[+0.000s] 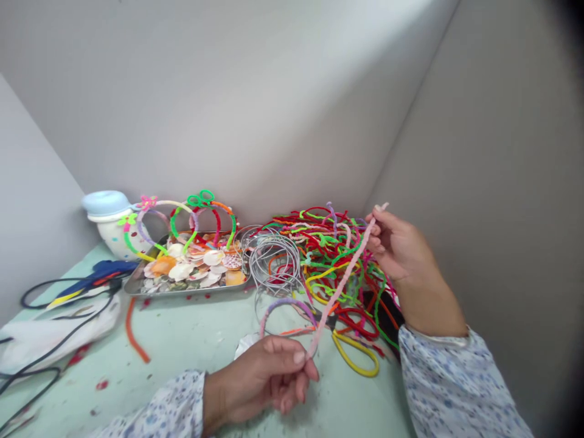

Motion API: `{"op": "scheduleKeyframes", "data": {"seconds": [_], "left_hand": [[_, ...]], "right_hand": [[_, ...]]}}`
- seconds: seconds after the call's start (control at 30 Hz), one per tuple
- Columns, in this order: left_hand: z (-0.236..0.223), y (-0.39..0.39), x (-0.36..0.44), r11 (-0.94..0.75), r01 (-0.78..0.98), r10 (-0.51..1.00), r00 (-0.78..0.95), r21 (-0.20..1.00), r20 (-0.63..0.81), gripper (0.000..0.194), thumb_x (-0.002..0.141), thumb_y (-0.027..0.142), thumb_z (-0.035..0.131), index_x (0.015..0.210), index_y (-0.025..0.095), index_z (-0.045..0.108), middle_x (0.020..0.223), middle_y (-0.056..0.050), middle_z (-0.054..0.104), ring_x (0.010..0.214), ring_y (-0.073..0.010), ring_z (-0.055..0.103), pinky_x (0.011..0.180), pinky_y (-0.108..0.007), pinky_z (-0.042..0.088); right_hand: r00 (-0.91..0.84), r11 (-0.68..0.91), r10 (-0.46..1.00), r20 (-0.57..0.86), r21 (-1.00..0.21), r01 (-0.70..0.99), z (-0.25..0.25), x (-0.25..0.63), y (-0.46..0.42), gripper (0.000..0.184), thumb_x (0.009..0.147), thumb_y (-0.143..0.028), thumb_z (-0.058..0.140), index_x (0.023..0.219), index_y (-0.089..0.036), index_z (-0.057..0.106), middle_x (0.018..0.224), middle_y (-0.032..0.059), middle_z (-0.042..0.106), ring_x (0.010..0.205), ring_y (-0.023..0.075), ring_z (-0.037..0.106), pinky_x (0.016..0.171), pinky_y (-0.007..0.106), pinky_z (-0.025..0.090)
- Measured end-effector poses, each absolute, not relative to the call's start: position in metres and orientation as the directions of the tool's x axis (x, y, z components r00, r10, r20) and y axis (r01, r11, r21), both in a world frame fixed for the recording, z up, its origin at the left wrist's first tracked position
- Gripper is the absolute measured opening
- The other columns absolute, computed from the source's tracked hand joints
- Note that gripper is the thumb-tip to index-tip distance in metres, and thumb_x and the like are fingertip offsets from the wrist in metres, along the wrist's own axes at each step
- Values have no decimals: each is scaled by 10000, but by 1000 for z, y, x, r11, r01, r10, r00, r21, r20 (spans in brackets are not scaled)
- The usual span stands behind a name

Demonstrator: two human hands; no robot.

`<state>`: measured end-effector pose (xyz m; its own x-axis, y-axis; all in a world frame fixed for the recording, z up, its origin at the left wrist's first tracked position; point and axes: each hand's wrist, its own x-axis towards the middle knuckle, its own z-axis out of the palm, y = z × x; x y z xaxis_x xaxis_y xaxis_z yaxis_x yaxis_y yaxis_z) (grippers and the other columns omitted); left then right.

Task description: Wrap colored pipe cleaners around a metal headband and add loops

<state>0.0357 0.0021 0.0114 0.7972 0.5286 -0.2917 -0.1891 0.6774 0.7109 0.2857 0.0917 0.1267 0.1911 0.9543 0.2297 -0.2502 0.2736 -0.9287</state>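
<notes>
A pale pink pipe cleaner (342, 283) stretches slantwise between my two hands, above the table. My left hand (269, 374) pinches its lower end between thumb and fingers. Higher up and to the right, my right hand (396, 246) grips it near the top, with a short tip sticking out past the thumb. Behind my left hand lies a purple and orange pipe-cleaner headband (288, 304), partly covered. Scissors with yellow and red handles (356, 359) rest just right of the pink strand. A big tangled heap of coloured pipe cleaners (314, 228) sits behind it.
A metal tray (191, 294) of shells stands at the back, with several decorated headbands (176, 225) on it. Beside it is a coil of grey wire (276, 261). At the left are a white jar with a blue lid (109, 225), black cable (91, 325) and an orange strip (135, 334).
</notes>
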Motion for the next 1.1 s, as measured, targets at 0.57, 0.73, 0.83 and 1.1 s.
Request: {"op": "scheduleKeyframes", "data": {"seconds": [0.57, 0.73, 0.83, 1.1], "left_hand": [[43, -19, 36, 429, 6, 489, 839, 903, -237, 428, 688, 536, 696, 692, 114, 619, 636, 4, 583, 502, -36, 434, 484, -163, 286], [27, -14, 38, 509, 27, 487, 816, 860, -313, 411, 679, 517, 712, 708, 108, 674, 564, 2, 581, 474, -53, 470, 457, -165, 301], [13, -10, 40, 584, 24, 484, 792, 811, -372, 383, 671, 476, 730, 746, 100, 714, 561, -15, 611, 435, -54, 480, 428, -168, 313], [12, -10, 42, 641, -65, 574, 703, 765, -420, 271, 643, 361, 747, 652, 98, 683, 483, -10, 586, 360, -44, 449, 388, -161, 282]], "right_hand": [[281, 160, 959, 25, -867, -472, 117, 275, 102, 247, 807, -250, 579, 588, -148, 530, 404, -75, 414, 283, 13, 325, 254, 109, 228], [150, 91, 989, 18, -863, -496, 114, 279, 103, 228, 798, -271, 603, 618, -147, 539, 429, -82, 413, 293, 13, 334, 263, 111, 246], [161, 96, 987, 20, -875, -475, 113, 285, 104, 188, 788, -266, 627, 664, -132, 579, 444, -71, 452, 302, 15, 367, 264, 105, 250], [333, 233, 935, 125, -923, -307, 114, 292, 104, 239, 809, -310, 594, 654, -131, 621, 457, -57, 469, 319, 22, 400, 265, 110, 256]]}}
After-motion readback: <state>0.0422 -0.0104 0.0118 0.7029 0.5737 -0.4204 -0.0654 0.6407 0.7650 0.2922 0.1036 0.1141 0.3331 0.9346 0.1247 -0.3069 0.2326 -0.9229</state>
